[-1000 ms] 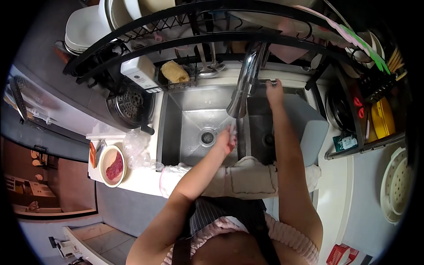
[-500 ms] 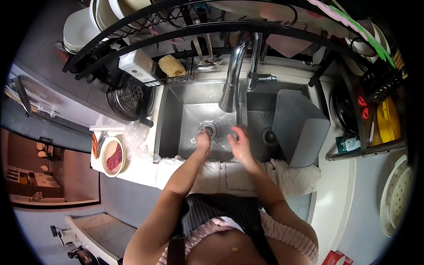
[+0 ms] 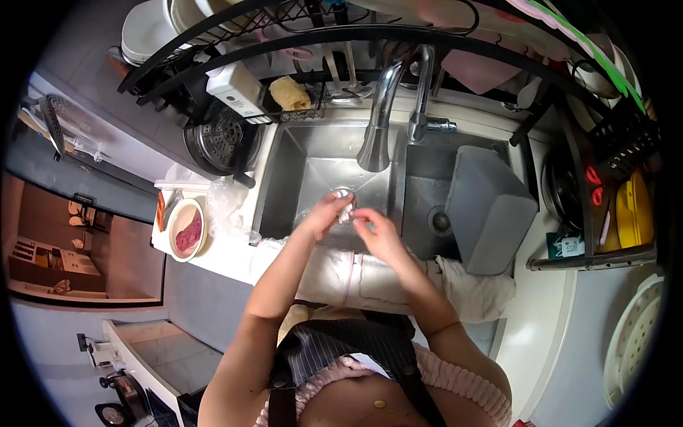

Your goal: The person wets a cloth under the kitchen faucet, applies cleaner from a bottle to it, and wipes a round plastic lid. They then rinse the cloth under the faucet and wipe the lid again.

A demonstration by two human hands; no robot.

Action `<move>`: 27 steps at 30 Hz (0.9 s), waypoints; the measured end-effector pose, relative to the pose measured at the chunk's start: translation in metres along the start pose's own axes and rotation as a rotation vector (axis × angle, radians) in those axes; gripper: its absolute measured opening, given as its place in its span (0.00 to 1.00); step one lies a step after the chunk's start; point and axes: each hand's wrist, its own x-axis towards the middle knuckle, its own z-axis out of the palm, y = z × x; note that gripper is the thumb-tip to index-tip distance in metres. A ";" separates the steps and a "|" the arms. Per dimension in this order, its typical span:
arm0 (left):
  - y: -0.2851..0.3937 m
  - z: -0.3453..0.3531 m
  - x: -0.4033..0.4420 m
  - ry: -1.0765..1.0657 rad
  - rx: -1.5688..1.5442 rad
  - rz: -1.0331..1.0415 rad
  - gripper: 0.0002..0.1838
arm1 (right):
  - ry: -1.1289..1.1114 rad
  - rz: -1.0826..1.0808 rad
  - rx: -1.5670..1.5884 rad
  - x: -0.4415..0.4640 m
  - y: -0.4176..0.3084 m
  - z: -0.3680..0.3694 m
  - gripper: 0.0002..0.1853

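Observation:
Over the left basin of the steel sink (image 3: 276,186), my left hand (image 3: 326,215) is closed around a small whitish piece (image 3: 346,207), too small to name surely. My right hand (image 3: 380,235) has its fingers bent, with thumb and fingertips pinched at the right edge of that piece. Both hands are below the chrome faucet (image 3: 375,146), and the basin drain is partly hidden behind them. A rolled whitish cloth (image 3: 377,281) lies along the front sink edge under my forearms.
On the left counter stand a bowl (image 3: 173,238) holding red meat (image 3: 189,235) and a clear plastic bag (image 3: 226,203). A grey bin (image 3: 491,213) leans in the right basin. Behind the sink are a yellow sponge (image 3: 289,94) and a black dish rack (image 3: 320,35).
Both hands have risen slightly and come together. The whitish piece now shows in my left hand, and my right fingertips have moved in to it. The view has shifted a little.

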 end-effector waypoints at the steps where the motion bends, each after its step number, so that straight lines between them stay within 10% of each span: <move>1: 0.002 -0.010 0.003 0.013 0.276 0.072 0.07 | 0.031 0.003 -0.194 0.005 -0.001 -0.003 0.15; 4: -0.021 -0.030 0.006 0.277 0.593 0.181 0.06 | 0.027 0.010 -0.418 0.011 0.011 0.007 0.19; 8: -0.026 -0.040 -0.045 0.045 -0.075 0.095 0.09 | -0.052 0.040 -0.191 0.001 0.013 0.062 0.24; 21: -0.081 -0.289 -0.341 0.482 -0.229 0.342 0.19 | -0.644 0.116 0.162 -0.072 -0.051 0.375 0.11; 27: -0.141 -0.439 -0.479 0.657 -0.455 0.369 0.19 | -0.614 0.589 0.737 -0.104 -0.108 0.554 0.04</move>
